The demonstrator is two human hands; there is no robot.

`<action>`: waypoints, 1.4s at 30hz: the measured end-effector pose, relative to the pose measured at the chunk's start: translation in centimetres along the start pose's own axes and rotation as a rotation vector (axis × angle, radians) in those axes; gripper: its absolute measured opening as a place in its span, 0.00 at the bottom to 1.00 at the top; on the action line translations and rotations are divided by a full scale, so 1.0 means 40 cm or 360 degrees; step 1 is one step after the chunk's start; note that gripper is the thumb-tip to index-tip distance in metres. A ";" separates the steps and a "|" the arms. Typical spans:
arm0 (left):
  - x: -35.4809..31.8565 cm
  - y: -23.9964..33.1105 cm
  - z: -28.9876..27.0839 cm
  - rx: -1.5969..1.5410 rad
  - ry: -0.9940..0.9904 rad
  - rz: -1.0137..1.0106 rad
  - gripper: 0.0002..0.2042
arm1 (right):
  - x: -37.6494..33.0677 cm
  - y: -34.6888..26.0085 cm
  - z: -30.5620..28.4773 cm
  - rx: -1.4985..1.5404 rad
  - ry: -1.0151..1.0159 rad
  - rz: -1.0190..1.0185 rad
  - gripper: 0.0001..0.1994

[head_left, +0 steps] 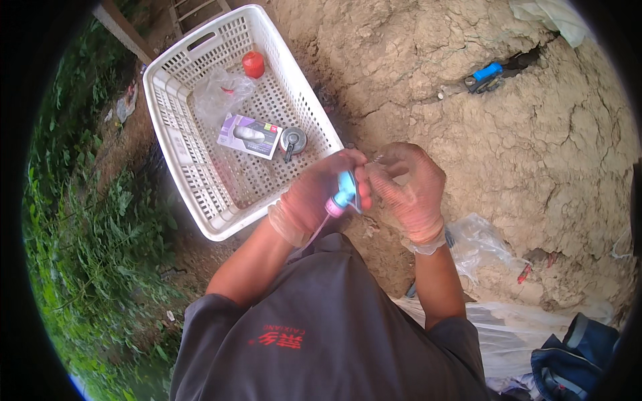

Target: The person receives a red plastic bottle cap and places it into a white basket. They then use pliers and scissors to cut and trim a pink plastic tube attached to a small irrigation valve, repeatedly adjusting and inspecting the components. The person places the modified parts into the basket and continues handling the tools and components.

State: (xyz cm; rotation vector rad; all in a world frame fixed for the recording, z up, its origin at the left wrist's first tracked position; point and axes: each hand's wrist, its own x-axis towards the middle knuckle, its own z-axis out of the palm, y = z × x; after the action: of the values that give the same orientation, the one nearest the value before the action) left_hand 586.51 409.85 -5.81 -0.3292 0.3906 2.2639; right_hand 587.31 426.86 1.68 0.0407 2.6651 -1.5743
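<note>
Both my hands wear thin, see-through gloves. In my left hand (pixel 314 194), closed in front of my chest, is a light-blue and pink plastic fitting (pixel 345 190) with a thin curved lever. A pale pink tube (pixel 321 228) runs from its pink end down toward my shirt. My right hand (pixel 409 187) is just beside it, thumb and fingers pinched together close to the left fingertips. Something small and thin shows at that pinch, too blurred to name.
At the left stands a white slatted plastic basket (pixel 175 134) holding a red ribbed container (pixel 253 65), a clear bag (pixel 221 93), a glove box (pixel 249 136) and a round grey tin (pixel 293 140). Cracked soil bears a blue-handled tool (pixel 487 72), plastic film (pixel 478 240) and dark-blue cloth (pixel 575 357).
</note>
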 end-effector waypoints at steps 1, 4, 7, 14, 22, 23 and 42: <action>-0.021 0.008 0.034 0.0215 0.0049 -0.0026 0.12 | 0.000 0.005 -0.001 0.0047 -0.0010 0.0031 0.08; -0.048 0.018 0.072 0.0583 0.0175 -0.0082 0.13 | 0.003 0.048 -0.001 -0.0198 0.0008 -0.0179 0.09; -0.055 0.019 0.065 0.0733 0.0214 -0.0082 0.14 | -0.003 0.043 -0.014 -0.0234 -0.0154 -0.0122 0.11; -0.062 0.011 0.026 0.0869 0.0212 -0.0017 0.16 | -0.001 0.018 -0.048 0.0493 -0.0591 0.0229 0.10; -0.077 0.015 0.021 0.1294 0.0178 0.0019 0.19 | -0.022 0.038 -0.026 0.0118 -0.0507 0.0148 0.09; -0.079 0.015 0.025 0.1308 0.0175 0.0035 0.19 | -0.026 0.044 -0.027 0.0082 -0.0502 0.0091 0.09; -0.083 0.023 0.026 0.0855 0.0081 -0.0102 0.15 | -0.048 0.082 -0.024 0.0492 -0.0399 0.0170 0.13</action>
State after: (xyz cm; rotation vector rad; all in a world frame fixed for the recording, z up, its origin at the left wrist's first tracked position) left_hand 587.85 407.44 -3.51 -0.1161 0.9721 1.9956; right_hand 589.35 429.29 -0.64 -0.0035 2.1802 -1.8058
